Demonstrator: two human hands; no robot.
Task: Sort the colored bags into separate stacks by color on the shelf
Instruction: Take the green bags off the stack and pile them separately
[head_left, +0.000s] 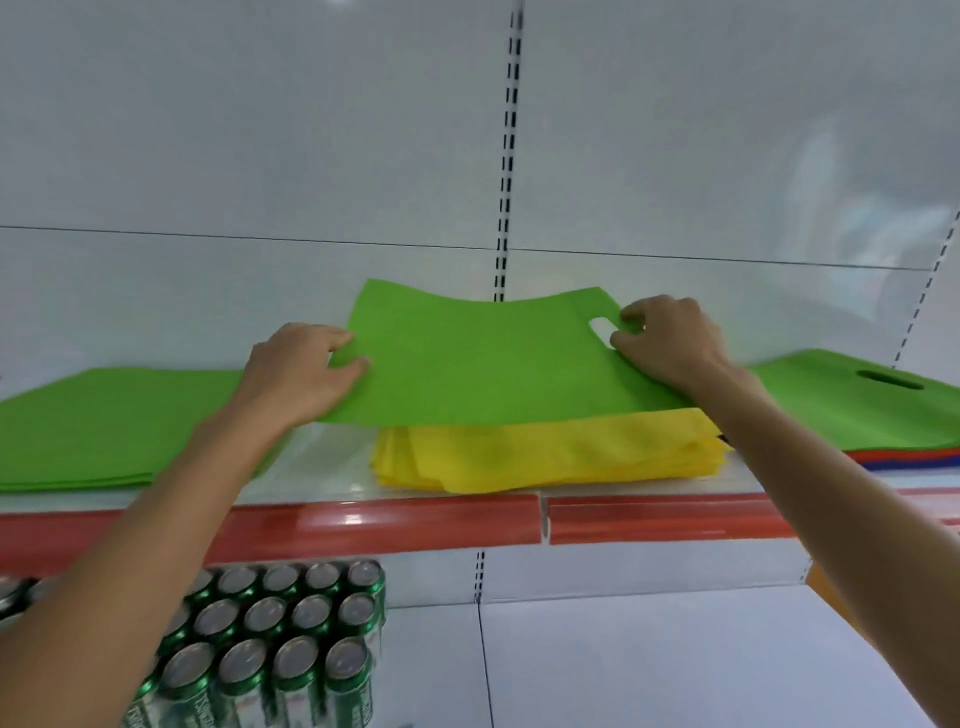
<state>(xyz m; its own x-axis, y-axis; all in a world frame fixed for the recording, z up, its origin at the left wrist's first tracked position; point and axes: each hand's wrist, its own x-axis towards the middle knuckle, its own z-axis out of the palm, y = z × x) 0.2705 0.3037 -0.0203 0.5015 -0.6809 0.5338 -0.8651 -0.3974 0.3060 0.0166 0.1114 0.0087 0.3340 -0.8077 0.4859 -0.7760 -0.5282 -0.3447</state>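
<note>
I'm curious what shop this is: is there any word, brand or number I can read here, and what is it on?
Green cans: white lettering down their sides, too blurred to read.
Held green bag, yellow bags, red shelf strip: no print visible.
Nothing here can be quoted.

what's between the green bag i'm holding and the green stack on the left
Nothing visible. The green bag, held by left hand and right hand, hangs over the yellow stack; only bare shelf separates it from the left green stack.
</note>
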